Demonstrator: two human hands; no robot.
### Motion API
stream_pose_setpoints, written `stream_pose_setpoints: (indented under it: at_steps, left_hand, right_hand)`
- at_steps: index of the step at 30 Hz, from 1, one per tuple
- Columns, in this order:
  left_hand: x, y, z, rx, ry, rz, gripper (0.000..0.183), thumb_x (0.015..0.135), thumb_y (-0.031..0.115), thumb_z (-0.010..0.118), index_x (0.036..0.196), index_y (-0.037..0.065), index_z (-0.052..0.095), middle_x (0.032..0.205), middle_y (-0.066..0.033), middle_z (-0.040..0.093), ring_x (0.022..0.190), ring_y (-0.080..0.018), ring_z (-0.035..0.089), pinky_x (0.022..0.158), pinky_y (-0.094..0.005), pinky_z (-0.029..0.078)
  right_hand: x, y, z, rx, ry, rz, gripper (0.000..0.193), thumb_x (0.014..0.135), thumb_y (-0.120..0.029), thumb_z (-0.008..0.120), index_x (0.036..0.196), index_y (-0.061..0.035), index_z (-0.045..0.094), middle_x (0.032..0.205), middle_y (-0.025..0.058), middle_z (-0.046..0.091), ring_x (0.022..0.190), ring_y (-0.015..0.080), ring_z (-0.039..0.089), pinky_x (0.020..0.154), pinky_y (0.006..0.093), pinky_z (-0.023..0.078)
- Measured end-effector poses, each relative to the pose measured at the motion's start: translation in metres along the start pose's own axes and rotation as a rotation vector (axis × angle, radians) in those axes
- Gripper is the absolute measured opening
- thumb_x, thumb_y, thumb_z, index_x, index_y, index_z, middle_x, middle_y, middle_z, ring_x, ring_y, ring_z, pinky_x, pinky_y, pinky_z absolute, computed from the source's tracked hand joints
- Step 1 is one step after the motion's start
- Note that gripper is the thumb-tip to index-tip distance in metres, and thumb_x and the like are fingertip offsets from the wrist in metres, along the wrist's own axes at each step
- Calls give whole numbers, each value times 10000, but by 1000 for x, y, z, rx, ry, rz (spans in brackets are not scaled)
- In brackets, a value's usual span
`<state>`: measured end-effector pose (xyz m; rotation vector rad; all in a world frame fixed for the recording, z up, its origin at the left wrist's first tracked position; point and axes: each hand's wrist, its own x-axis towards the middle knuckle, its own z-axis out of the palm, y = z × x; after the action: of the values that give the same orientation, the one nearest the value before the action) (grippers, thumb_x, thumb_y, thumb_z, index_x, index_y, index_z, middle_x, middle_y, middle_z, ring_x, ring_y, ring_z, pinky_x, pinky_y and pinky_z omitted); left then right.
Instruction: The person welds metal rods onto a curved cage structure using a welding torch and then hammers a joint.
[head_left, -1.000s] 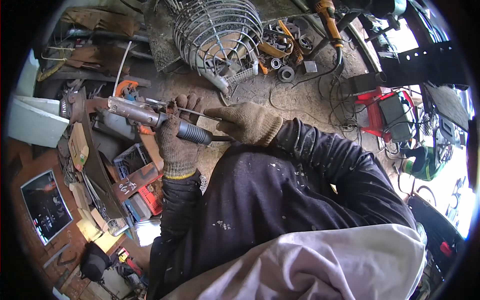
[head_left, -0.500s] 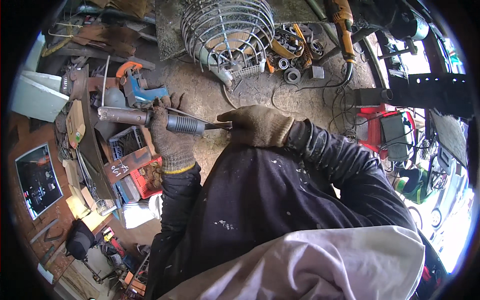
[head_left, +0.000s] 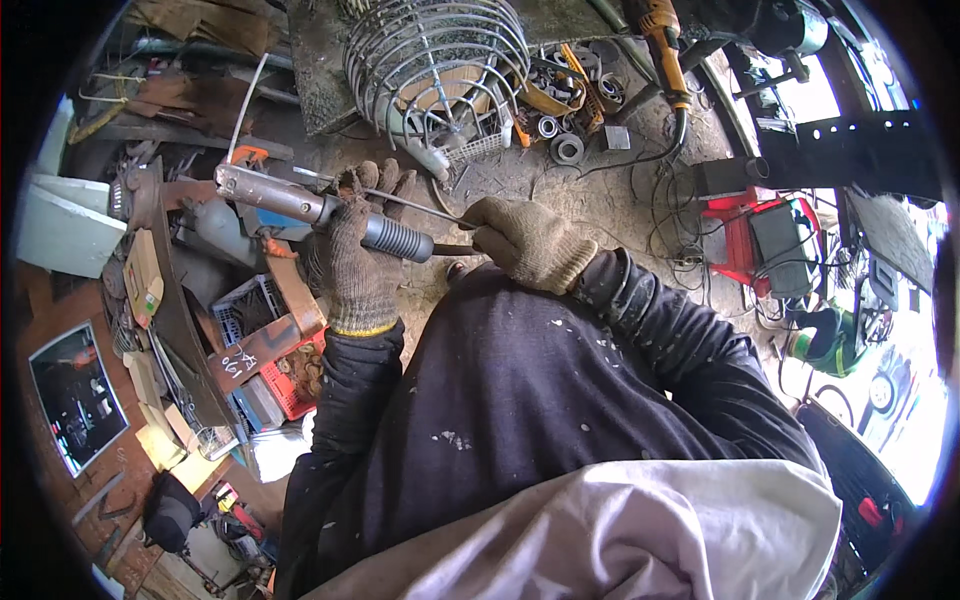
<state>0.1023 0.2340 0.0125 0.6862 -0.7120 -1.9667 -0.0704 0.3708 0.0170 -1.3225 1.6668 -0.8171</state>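
Your flr (head_left: 592,208) is tan-brown, worn & dusty, w/ thin cables strewn toward your R; on your L there's cluttered storage, incl. a long dk brown plank (head_left: 178,310), pale panels (head_left: 72,235) stacked nr the edge & a dk framed pane (head_left: 77,395) on a reddish-brn surface; on your far R, v. bright daylight fills an opening (head_left: 917,445), w/ a dk perforated beam (head_left: 865,150) above it in view.

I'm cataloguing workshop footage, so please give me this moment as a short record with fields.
Left grip: gloved, holding a cylindrical tool with a ribbed dark section
Right grip: gloved, pinching a thin metal rod
Tool and rod: both slant down toward the right
Ahead: domed wire cage, orange-and-black power tool, flat metal ring
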Motion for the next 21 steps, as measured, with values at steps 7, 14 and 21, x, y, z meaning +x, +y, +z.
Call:
stream_pose_setpoints:
  at_steps: [7,14,21]
  left_hand:
    - [-11,14,-18,187,-124,-43,601,821,184,720,1319,-29,460,1235,-194,609,1198,-404,571,1055,-567,449]
    - [-31,32,-76,285,-53,-92,633,780,160,735,1317,-23,454,1200,-180,628,1073,-332,644,934,-491,545]
    - [-35,33,-91,216,-43,-129,386,821,54,670,1178,44,525,1166,-186,625,895,-249,669,817,-449,590]
  right_hand:
    - [-19,-8,0,45,134,36,396,964,-208,524,1348,-113,549,1005,212,691,950,336,690,818,412,547]
    - [-82,7,-18,-70,378,126,410,931,-140,570,1341,-150,584,926,172,704,859,307,710,750,387,549]
    - [-80,-7,-20,-277,511,78,394,914,-151,578,1306,-148,609,914,186,695,845,357,684,735,427,539]
